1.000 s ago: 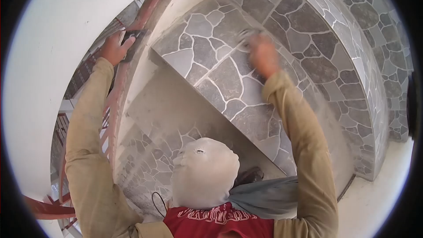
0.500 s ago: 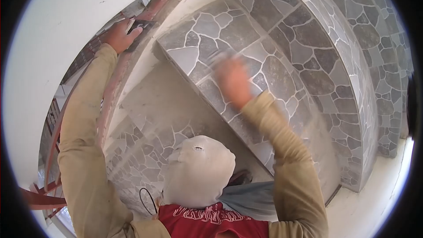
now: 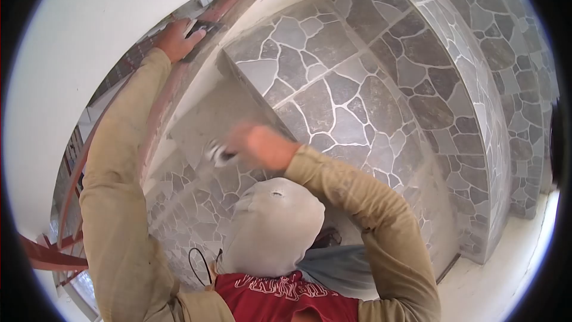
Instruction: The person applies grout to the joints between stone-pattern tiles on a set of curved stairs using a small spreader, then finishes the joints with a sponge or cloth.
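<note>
My left hand (image 3: 177, 39) is at the upper left, over the red-edged ledge. Its fingers are closed on a dark flat object (image 3: 205, 28) with a pale edge, and the thumb lies along it. Motion smears my right hand (image 3: 256, 144), which is above the lower step near the middle of the view. A small grey-white and dark thing (image 3: 220, 154) sticks out from its fingers, too blurred to name. Beneath that hand are the grey, dusty step (image 3: 217, 113) and the edge of the stone-patterned step (image 3: 333, 104).
A curved stone-patterned riser (image 3: 459, 42) rises on the right. Red metal bars (image 3: 53, 257) stand at the lower left, beside a white wall (image 3: 53, 101). A pale cloth-covered bulge (image 3: 277, 226) and a red shirt (image 3: 286, 298) fill the bottom middle.
My right hand has swept left and down, from over the stone-patterned step to over the lower grey step. The left hand has shifted slightly up and right in the view, its hold unchanged.
</note>
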`<action>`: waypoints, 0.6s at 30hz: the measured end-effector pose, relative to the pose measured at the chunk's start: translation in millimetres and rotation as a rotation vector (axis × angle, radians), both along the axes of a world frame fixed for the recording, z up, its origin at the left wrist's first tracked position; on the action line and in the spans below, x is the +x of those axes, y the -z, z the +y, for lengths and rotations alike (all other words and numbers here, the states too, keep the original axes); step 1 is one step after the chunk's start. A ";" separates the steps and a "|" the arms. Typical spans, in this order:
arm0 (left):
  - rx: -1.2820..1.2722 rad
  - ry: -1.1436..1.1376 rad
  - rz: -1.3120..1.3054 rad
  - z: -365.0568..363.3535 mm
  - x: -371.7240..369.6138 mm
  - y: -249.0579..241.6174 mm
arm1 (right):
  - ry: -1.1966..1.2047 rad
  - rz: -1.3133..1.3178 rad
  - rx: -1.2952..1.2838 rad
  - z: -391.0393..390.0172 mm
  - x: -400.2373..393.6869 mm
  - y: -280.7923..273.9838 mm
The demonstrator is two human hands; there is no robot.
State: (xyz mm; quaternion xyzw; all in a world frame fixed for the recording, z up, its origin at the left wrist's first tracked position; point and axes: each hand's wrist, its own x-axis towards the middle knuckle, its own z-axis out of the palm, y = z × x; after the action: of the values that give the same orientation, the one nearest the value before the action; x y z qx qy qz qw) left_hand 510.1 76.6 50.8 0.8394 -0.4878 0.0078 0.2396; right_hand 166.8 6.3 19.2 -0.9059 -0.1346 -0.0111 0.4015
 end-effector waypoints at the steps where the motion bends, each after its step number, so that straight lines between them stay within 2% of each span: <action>1: -0.024 0.025 0.008 -0.4 2.6 0.4 | 0.018 -0.009 -0.007 -2.0 2.4 -28.9; 3: -0.005 0.052 0.025 -3.3 5.6 -0.7 | 0.177 -0.400 -0.085 -11.8 7.5 -60.0; 5: 0.030 -0.013 -0.097 -0.6 4.7 4.2 | 0.513 -0.583 -0.222 -72.8 3.5 -61.9; 7: 0.112 0.014 -0.021 -1.9 0.3 -5.2 | 0.879 -0.581 -0.409 -132.9 -21.4 -62.0; 9: -0.011 -0.023 -0.060 0.3 -10.1 -5.7 | 1.148 -0.452 -0.595 -189.9 -51.6 -11.8; 11: -0.048 0.041 -0.060 -2.4 -9.4 -5.4 | 1.128 -0.090 -0.707 -159.3 -58.8 18.9; 12: -0.076 0.074 -0.067 -1.4 -8.8 -6.9 | 0.872 -0.340 -0.636 -132.1 -42.8 26.6; 14: -0.042 0.064 -0.022 2.2 -21.2 -14.5 | 0.600 -0.337 -0.421 -48.1 -22.6 15.0; 15: -0.033 0.042 0.015 -1.3 -23.8 -22.6 | 0.487 -0.308 -0.289 -34.4 -15.1 5.9; 16: -0.035 0.077 -0.009 -4.5 -23.2 -28.3 | 0.525 -0.328 -0.291 -49.3 -7.7 4.9; 18: 0.033 0.049 0.013 -2.8 -19.5 -24.2 | 0.590 -0.190 -0.171 -110.1 9.3 5.4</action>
State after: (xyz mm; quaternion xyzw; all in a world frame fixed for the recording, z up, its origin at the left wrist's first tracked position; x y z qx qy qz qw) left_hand 490.6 73.9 75.0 0.8310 -0.5068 -0.0116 0.2289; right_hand 176.1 -103.8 13.8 -0.9311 0.0966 -0.2003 0.2892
